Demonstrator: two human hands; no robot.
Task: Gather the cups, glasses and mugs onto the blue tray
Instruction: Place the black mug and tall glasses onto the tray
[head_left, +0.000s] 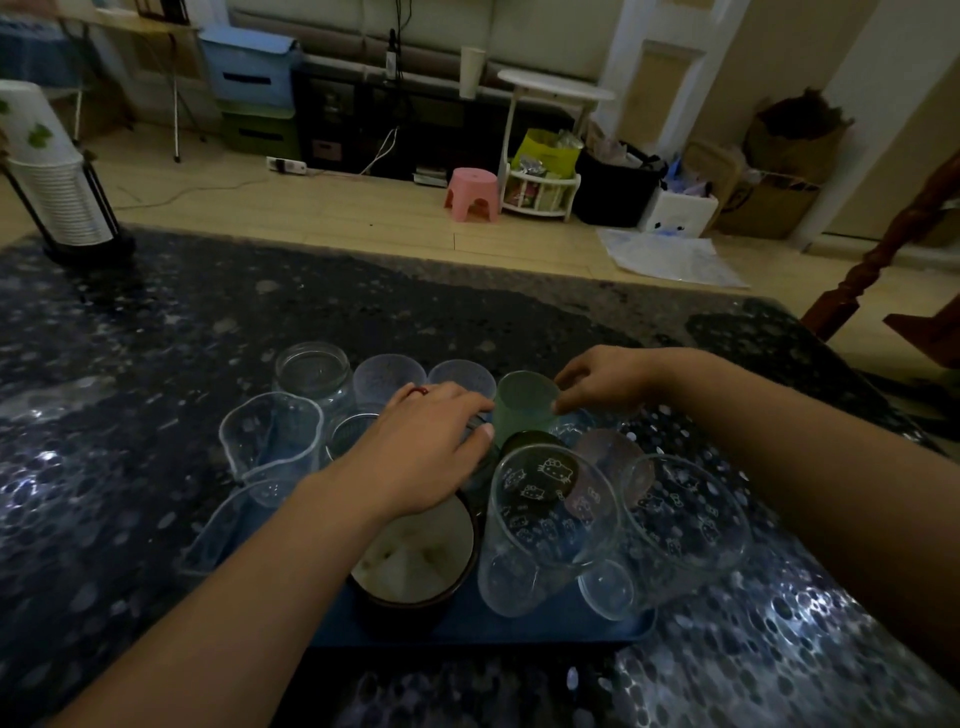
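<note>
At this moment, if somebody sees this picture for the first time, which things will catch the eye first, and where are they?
Two bare hands meet over a crowded blue tray on the dark speckled table: the left hand and right hand flank a frosted green cup at the middle. Nearer, a clear glass printed with cartoon cats stands beside a dark mug with a white inside.

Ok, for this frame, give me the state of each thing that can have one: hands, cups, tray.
left hand: fingers curled down among the cups; what it holds is hidden
right hand: fingertips pinching the green cup's rim
green cup: upright, looks empty
blue tray: on the table, crowded with cups
mug with white inside: upright on the tray, empty
printed glass: upright, empty
glass jar: upright, open, empty
paper cup stack: in its holder
</note>
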